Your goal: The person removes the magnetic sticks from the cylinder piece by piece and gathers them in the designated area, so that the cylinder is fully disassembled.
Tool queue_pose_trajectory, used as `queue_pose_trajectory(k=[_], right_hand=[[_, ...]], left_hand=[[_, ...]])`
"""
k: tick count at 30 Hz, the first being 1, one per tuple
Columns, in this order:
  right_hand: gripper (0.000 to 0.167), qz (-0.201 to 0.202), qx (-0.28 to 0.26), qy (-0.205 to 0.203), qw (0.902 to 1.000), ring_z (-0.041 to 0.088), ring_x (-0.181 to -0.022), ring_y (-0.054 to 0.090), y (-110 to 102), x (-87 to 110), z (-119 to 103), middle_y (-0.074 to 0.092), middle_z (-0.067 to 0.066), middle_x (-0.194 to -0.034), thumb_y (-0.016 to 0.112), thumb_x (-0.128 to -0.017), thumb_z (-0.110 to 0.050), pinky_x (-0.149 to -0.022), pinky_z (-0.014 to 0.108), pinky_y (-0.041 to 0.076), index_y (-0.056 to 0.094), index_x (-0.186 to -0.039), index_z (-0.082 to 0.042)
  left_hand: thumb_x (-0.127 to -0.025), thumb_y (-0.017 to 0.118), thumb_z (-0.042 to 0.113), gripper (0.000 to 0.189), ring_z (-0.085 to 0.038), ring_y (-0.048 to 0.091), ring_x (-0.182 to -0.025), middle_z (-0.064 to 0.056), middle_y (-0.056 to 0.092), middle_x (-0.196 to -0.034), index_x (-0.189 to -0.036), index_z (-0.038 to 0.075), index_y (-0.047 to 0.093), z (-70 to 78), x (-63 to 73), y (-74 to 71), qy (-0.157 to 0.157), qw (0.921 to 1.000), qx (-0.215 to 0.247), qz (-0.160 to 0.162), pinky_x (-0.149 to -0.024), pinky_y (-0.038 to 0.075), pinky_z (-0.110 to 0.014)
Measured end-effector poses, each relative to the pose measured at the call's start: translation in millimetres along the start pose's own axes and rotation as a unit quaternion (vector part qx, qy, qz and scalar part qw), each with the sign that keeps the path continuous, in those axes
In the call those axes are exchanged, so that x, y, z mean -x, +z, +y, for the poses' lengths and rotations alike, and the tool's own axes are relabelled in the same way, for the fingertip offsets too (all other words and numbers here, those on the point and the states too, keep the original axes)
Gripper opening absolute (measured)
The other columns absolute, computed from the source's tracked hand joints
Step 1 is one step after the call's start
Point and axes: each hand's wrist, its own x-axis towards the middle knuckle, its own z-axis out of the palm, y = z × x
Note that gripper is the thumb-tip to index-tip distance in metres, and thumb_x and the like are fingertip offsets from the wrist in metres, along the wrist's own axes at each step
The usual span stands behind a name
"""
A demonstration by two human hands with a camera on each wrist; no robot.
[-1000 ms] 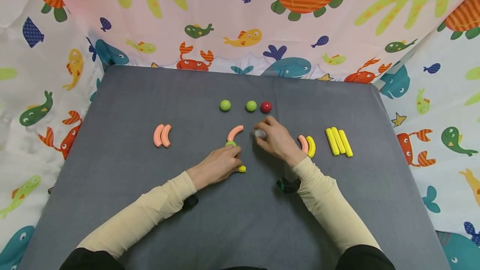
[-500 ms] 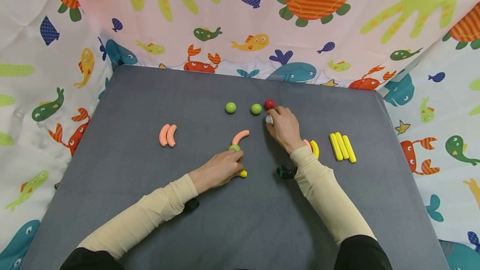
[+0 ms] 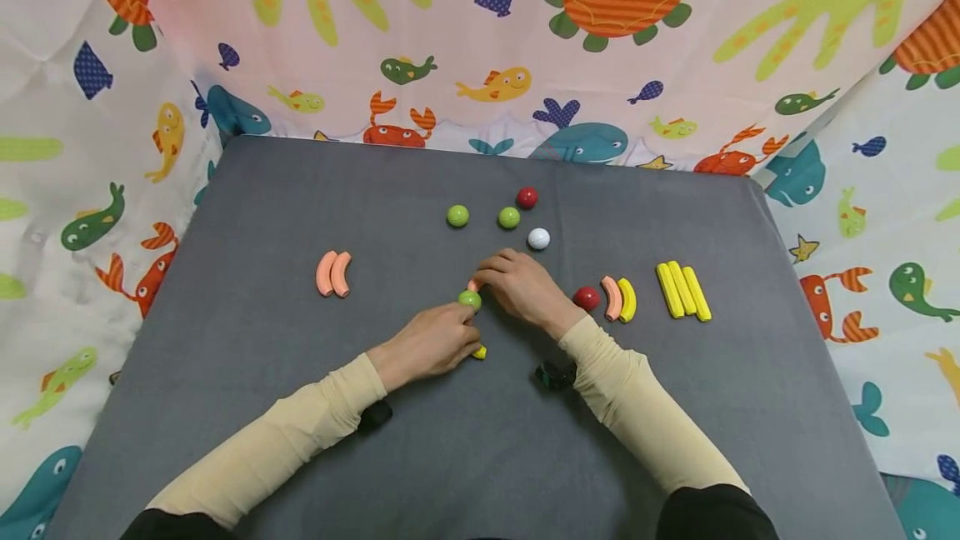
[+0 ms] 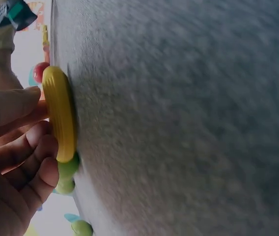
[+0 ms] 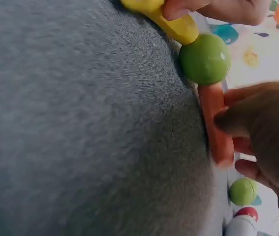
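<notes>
My left hand (image 3: 426,342) pinches a yellow curved toy stick (image 4: 61,113) between thumb and fingers, low over the grey cloth. In the right wrist view, the far end of that stick meets a green ball (image 5: 206,59). A pink curved stick (image 5: 213,123) extends from the ball's other side. My right hand (image 3: 521,286) has thumb and fingers on this pink stick, pinching it. In the head view my right hand covers most of the pink stick, while the left hides much of the yellow one. Behind my right hand lies a white ball (image 3: 538,238), untouched.
Two green balls, left (image 3: 457,216) and right (image 3: 508,217), and a red ball (image 3: 527,197) lie farther back. Another red ball (image 3: 587,298) sits beside a short pink stick (image 3: 612,298) and yellow stick (image 3: 627,300). Straight yellow sticks (image 3: 684,292) lie right; pink sticks (image 3: 332,273) left.
My right hand has put the white ball down near the other balls and moved left to the pink stick. The far red ball has shifted slightly back. My left hand keeps its grip.
</notes>
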Motion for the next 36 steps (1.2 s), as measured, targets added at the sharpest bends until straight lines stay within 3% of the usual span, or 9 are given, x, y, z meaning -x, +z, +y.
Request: queue_pose_trajectory(k=[5, 10, 14, 18, 21, 27, 36], right_hand=[[0.005, 0.025, 0.032, 0.047, 0.9981, 0.02, -0.077, 0.062, -5, 22.5, -6, 0.067, 0.002, -0.085, 0.072, -0.088, -0.013, -0.073, 0.036, 0.052, 0.072, -0.092, -0.012], [0.014, 0.012, 0.02, 0.078, 0.9967, 0.015, -0.062, 0.052, -12, 40.2, -15, 0.055, 0.0, -0.072, 0.073, -0.088, -0.021, -0.06, 0.032, 0.048, 0.066, -0.084, -0.011], [0.015, 0.012, 0.026, 0.089, 0.9956, 0.016, -0.067, 0.054, -15, 43.2, -21, 0.058, 0.001, -0.078, 0.075, -0.084, -0.02, -0.064, 0.033, 0.049, 0.067, -0.091, -0.01], [0.033, 0.019, 0.024, 0.075, 0.9967, 0.019, -0.08, 0.061, -12, 38.2, -27, 0.064, 0.005, -0.094, 0.078, -0.082, -0.026, -0.073, 0.037, 0.053, 0.07, -0.109, -0.009], [0.039, 0.017, 0.029, 0.061, 0.9976, 0.019, -0.083, 0.061, -7, 33.7, -31, 0.065, 0.005, -0.098, 0.077, -0.085, -0.031, -0.074, 0.035, 0.052, 0.069, -0.117, -0.011], [0.033, 0.019, 0.047, 0.064, 0.9966, 0.018, -0.079, 0.06, 0, 32.6, -32, 0.066, 0.003, -0.093, 0.078, -0.084, -0.029, -0.07, 0.034, 0.05, 0.073, -0.113, -0.014], [0.031, 0.019, 0.048, 0.071, 0.9961, 0.018, -0.078, 0.061, 0, 35.4, -30, 0.068, 0.002, -0.092, 0.078, -0.084, -0.03, -0.07, 0.035, 0.051, 0.072, -0.11, -0.014]], left_hand=[[-0.09, 0.071, 0.019, 0.012, -0.011, 0.047, -0.065, 0.0, 0.054, -0.077, -0.078, 0.017, 0.073, -10.2, 5.1, -0.7, -0.026, 0.9995, 0.006, 0.014, -0.058, 0.043, -0.025], [-0.088, 0.073, 0.013, 0.005, -0.014, 0.048, -0.067, -0.002, 0.054, -0.079, -0.083, 0.014, 0.071, -20.8, 4.8, -2.3, -0.056, 0.9972, 0.01, 0.049, -0.06, 0.046, -0.027], [-0.087, 0.074, 0.014, 0.008, -0.015, 0.049, -0.068, -0.003, 0.054, -0.08, -0.087, 0.011, 0.066, -23.8, 1.9, -0.1, -0.082, 0.9949, 0.014, 0.058, -0.061, 0.046, -0.028], [-0.086, 0.075, 0.018, 0.016, -0.014, 0.05, -0.064, -0.004, 0.055, -0.078, -0.09, 0.007, 0.065, -23.1, -0.1, 3.4, -0.116, 0.9914, 0.016, 0.059, -0.059, 0.044, -0.029], [-0.086, 0.076, 0.019, 0.017, -0.015, 0.05, -0.06, -0.006, 0.056, -0.075, -0.089, 0.005, 0.066, -21.6, -1.1, 5.5, -0.132, 0.9898, 0.013, 0.052, -0.055, 0.044, -0.03], [-0.088, 0.073, 0.017, 0.013, -0.016, 0.05, -0.057, -0.006, 0.055, -0.073, -0.087, 0.005, 0.068, -19.3, -4.2, 7.2, -0.136, 0.9899, 0.008, 0.04, -0.054, 0.045, -0.031], [-0.085, 0.074, 0.013, 0.012, -0.018, 0.053, -0.056, -0.008, 0.056, -0.072, -0.085, 0.003, 0.067, -18.6, -6.0, 6.7, -0.136, 0.9882, -0.009, 0.069, -0.053, 0.047, -0.033]])
